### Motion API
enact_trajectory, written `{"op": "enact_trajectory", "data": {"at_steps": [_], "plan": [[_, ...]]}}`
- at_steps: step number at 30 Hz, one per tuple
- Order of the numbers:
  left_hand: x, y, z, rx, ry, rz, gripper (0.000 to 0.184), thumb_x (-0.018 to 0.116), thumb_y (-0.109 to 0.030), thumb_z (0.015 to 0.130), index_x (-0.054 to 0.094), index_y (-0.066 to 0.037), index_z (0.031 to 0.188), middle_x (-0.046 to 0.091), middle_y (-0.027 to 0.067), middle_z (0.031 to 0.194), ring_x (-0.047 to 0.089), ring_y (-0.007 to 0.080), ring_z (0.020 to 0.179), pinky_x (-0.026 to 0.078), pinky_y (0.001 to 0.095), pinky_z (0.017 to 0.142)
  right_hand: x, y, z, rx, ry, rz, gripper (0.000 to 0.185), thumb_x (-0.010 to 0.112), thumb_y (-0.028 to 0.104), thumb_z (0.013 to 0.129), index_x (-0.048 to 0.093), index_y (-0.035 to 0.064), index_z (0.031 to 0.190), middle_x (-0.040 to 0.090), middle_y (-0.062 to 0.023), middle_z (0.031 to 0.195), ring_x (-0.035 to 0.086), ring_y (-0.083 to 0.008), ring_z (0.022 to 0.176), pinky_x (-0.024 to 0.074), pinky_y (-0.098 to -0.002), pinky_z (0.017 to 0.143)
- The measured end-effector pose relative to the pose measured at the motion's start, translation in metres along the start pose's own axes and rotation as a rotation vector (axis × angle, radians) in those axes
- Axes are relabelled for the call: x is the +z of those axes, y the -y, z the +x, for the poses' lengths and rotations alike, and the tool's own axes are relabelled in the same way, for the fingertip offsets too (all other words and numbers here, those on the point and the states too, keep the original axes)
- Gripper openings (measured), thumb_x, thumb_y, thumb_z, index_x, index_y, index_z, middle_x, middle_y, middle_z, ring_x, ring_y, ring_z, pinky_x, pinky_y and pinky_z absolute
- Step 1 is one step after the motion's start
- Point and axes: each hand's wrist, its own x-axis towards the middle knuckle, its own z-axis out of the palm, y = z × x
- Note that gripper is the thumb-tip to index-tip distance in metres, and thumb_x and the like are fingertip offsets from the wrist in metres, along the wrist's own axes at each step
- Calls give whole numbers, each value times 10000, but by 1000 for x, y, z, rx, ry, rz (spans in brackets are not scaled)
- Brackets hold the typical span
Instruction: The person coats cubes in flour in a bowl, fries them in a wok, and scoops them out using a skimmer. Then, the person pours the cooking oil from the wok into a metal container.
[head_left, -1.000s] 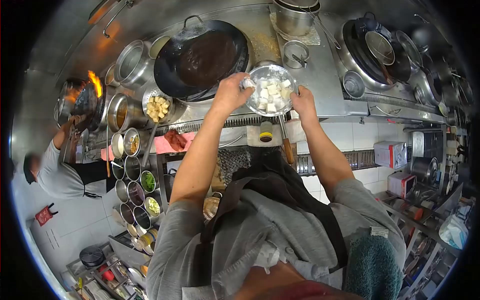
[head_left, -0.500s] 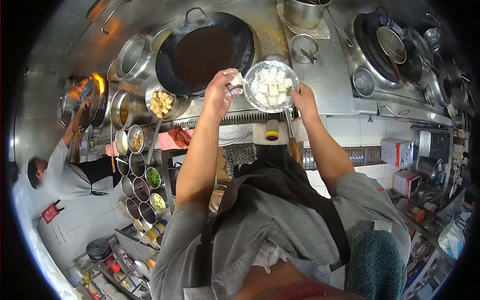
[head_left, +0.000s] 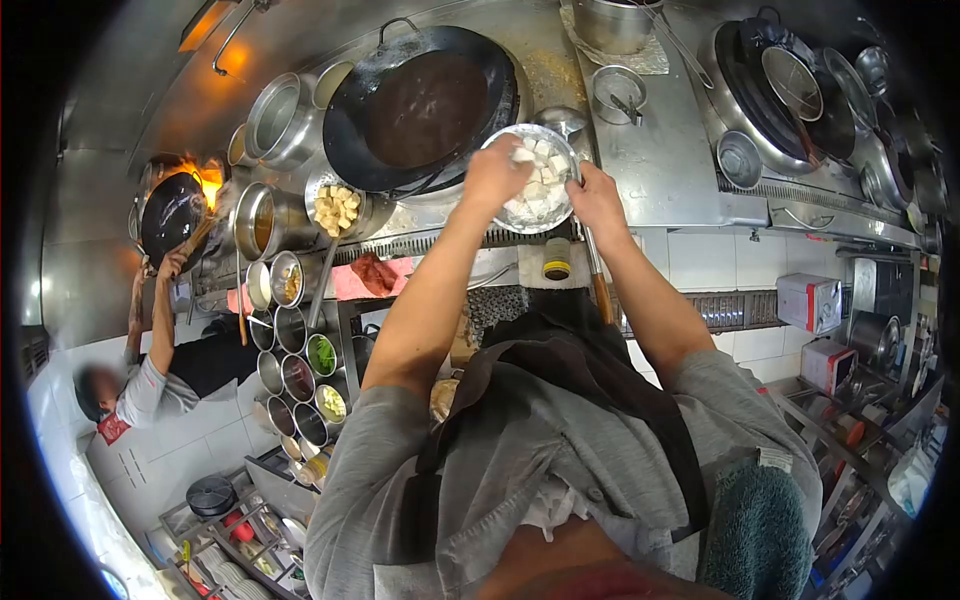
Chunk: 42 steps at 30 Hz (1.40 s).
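In the head view, my right hand (head_left: 598,198) grips the right rim of a round metal bowl (head_left: 532,228), which is tilted a little. White, floury cubes (head_left: 541,175), perhaps tofu, lie in the bowl. My left hand (head_left: 497,175) reaches over the bowl's left rim. Its fingertips are blurred among the cubes, so whether they pinch any is unclear. Just beyond the bowl, to the left, sits a large black wok (head_left: 340,130) with dark, rippled liquid (head_left: 425,108) in it.
Golden cubes (head_left: 336,208) rest in a long-handled scoop left of the wok. Several small containers hold ingredients like chopped greens (head_left: 321,354). At far left a co-worker (head_left: 160,380) holds another wok (head_left: 174,218) over flames. A wooden-handled ladle (head_left: 600,290) lies beneath the bowl.
My left hand has moved from beside the bowl, where it held white cubes, into the bowl. The wok's liquid looks more rippled. The co-worker's wok has tilted.
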Motion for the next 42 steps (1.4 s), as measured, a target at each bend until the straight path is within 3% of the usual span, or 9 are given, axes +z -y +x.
{"op": "enact_trajectory", "data": {"at_steps": [4,12,19,21,25,33,37,39,42], "plan": [[-7,24,-4,-156,192,-137,420,618,-254,712,584,-129,1111,622,207,986,612,323,904,475,353,786,1,2,0,-8,-34,-6,202,508,136,753,525,-36,858,573,-279,807,546,-433,830,428,-455,738],[33,4,-24,-216,-116,-65,518,646,-275,696,499,16,1098,613,274,891,599,392,882,473,415,793,33,5,-3,-261,-197,-42,173,524,124,763,484,-44,784,561,-288,772,541,-450,748,425,-490,683],[34,33,-23,-342,21,-210,528,660,-250,677,504,-33,1132,624,240,914,620,347,869,483,392,791,35,10,-6,-184,-134,48,167,522,120,757,480,-39,787,554,-291,773,532,-457,774,413,-490,692],[41,43,-24,-302,-20,-169,553,670,-207,668,504,-58,1174,625,210,954,650,270,711,530,334,557,41,7,-5,-229,-112,-20,165,520,116,755,477,-39,791,555,-290,775,531,-456,786,411,-486,692],[38,54,-24,-254,-72,-79,494,681,-219,652,564,-34,1095,629,199,946,647,269,759,541,343,585,52,12,-7,-193,-78,-112,156,535,103,754,506,-36,816,576,-264,842,549,-430,819,430,-476,742],[-13,58,-34,-525,157,-578,459,681,-105,656,557,-7,1086,620,155,933,610,200,824,494,295,706,65,32,-8,-165,-141,-92,161,532,120,739,501,-33,779,562,-250,699,556,-408,698,423,-460,630],[-68,61,-56,-508,207,-1313,388,641,5,716,525,-12,1086,607,106,949,611,188,812,503,299,657,68,4,2,-49,-51,71,270,547,135,722,589,-15,943,609,-230,795,588,-373,734,455,-398,678],[-101,88,-46,-464,71,-1332,368,634,0,729,525,-20,1079,620,95,891,619,178,767,502,294,625,69,-11,-4,37,-44,167,272,553,146,703,608,-17,913,609,-198,740,596,-294,681,456,-366,643],[-136,158,4,-434,25,-717,352,657,-72,691,579,-53,1034,643,86,824,629,177,721,500,292,598,64,-23,-18,123,-84,252,243,553,137,687,604,-26,861,590,-148,677,549,-196,617,432,-330,589]]}}
